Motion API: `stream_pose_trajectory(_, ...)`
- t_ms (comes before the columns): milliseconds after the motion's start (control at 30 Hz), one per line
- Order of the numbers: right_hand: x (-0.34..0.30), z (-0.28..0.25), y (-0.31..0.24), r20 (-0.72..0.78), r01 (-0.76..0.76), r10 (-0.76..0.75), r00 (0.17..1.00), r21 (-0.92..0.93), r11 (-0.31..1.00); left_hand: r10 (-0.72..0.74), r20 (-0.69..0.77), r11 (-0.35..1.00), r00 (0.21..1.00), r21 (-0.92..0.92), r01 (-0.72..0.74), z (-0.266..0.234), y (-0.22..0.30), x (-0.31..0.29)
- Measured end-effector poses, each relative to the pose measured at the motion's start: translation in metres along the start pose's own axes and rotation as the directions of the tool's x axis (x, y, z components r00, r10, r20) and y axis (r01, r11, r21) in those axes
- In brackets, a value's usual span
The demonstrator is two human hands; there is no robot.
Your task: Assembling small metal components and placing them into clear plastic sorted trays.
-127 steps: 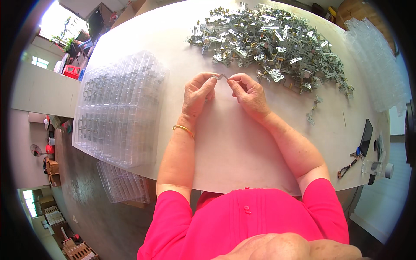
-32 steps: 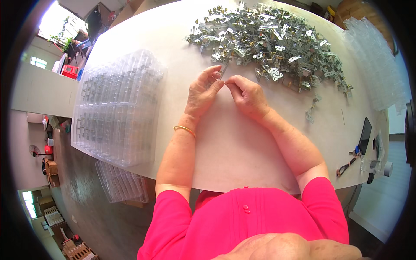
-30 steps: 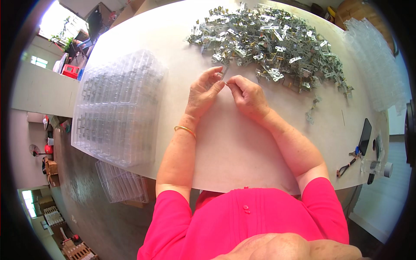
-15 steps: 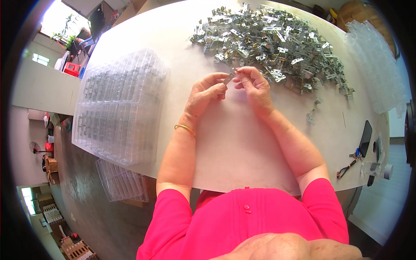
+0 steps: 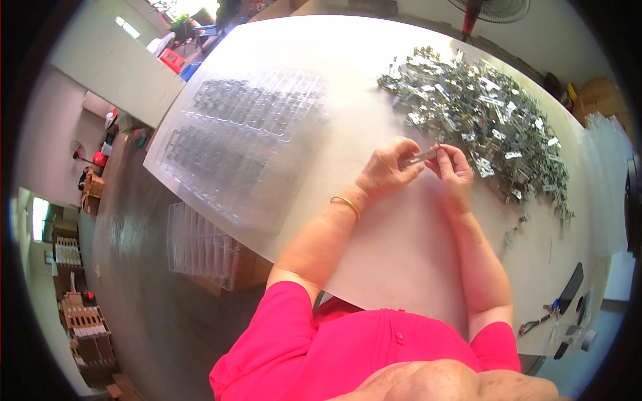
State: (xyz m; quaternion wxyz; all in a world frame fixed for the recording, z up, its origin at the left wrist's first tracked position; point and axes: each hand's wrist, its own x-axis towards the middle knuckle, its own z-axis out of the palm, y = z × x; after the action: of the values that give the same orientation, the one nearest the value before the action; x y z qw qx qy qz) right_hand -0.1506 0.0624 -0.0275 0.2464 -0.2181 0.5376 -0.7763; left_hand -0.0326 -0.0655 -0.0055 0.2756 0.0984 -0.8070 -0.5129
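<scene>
Left hand (image 5: 391,168) and right hand (image 5: 455,176) pinched opposite ends of a metal strip (image 5: 419,158) near a parts heap (image 5: 491,117). Clear compartmented trays (image 5: 304,100) held rows of metal pieces (image 5: 221,98) on the pale table (image 5: 401,257); a fan (image 5: 498,9) stood beyond it.

Silver-grey metal strip (image 5: 419,158), bright pink shirt (image 5: 364,341)

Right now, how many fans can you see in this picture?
2: one fan beyond the table's far edge, partly cut off at the top; another fan at far left. Others may be hidden.
</scene>
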Motion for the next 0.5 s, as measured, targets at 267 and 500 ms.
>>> stream_pose_trajectory(267, 0.002, -0.002, 0.0, 0.02, -0.004, 0.004, 1.0, 0.012, 1.0, 0.149, -0.056, 0.979, 0.987, 0.148, -0.14, 0.006, -0.011, 0.001)
stream_pose_trajectory(500, 0.001, -0.007, 0.005, 0.066, 0.035, -0.039, 0.997, 0.052, 0.998, -0.02, -0.277, 1.0, 0.961, 0.016, 0.025, 0.008, -0.016, 0.004)
